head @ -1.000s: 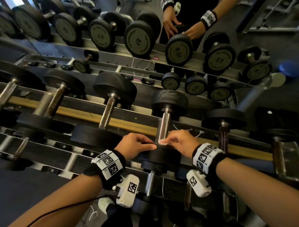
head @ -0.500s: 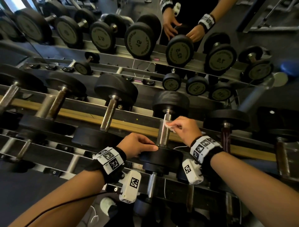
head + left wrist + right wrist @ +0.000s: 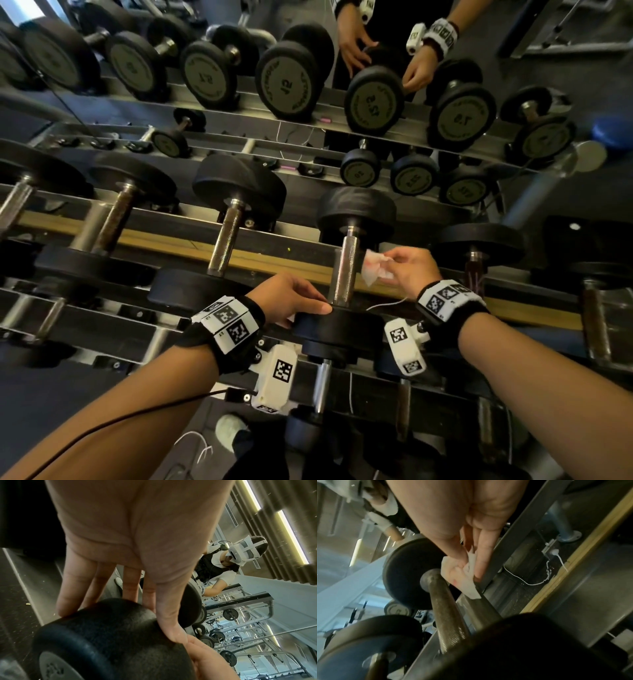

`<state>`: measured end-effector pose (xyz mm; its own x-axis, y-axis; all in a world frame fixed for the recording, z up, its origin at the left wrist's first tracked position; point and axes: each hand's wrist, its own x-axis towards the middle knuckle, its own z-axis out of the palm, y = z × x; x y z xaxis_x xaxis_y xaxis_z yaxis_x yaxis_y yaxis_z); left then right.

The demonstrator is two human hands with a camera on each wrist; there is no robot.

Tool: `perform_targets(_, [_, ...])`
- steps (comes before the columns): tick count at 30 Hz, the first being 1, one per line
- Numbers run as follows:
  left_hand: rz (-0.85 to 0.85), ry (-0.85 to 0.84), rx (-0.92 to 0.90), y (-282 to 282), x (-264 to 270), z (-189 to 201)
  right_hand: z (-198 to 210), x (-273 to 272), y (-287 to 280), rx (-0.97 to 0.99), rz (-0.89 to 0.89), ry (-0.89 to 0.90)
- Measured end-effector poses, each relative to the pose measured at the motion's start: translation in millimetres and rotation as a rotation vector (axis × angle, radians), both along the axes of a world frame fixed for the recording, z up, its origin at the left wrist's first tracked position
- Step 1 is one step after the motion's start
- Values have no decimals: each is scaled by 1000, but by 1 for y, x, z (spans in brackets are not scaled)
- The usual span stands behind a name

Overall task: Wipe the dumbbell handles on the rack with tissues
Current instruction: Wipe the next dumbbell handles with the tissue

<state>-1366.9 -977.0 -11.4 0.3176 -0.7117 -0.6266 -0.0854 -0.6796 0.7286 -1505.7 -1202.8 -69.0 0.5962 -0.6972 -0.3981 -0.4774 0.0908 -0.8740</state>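
Observation:
A black-headed dumbbell lies on the rack's near tier with its steel handle pointing away from me. My left hand holds its near head, thumb along the top and fingers down the far side. My right hand pinches a crumpled white tissue between thumb and fingers, close beside the right of the handle's upper half. In the right wrist view the tissue hangs next to the far end of the handle, below the far head; whether it touches is unclear.
More dumbbells lie left and right on the same tier, and several larger ones on the upper tier. Across the rack another person's hands are on a dumbbell. A thin white cable and a wooden strip run beneath the handles.
My right hand slid the tissue from the handle's near end up along it, then drew it off to the right side. My left hand stayed on the near head.

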Motion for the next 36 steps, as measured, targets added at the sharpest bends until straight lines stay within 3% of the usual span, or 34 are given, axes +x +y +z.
perform_targets(11, [43,9,-2,1,-6,5,15,35,12,83,19,-105])
perform_targets(17, [42,10,5,1,-7,9,22,32,5,146,105,-71])
perform_targets(22, [49,13,27,0,-8,11,14,35,4,-35,134,-29])
perform_targets(33, [67,21,33,0,-9,11,-14,2,16,242,201,-104])
perform_targets(36, [67,27,40,-1,-9,12,-19,-13,31,191,293,-79])
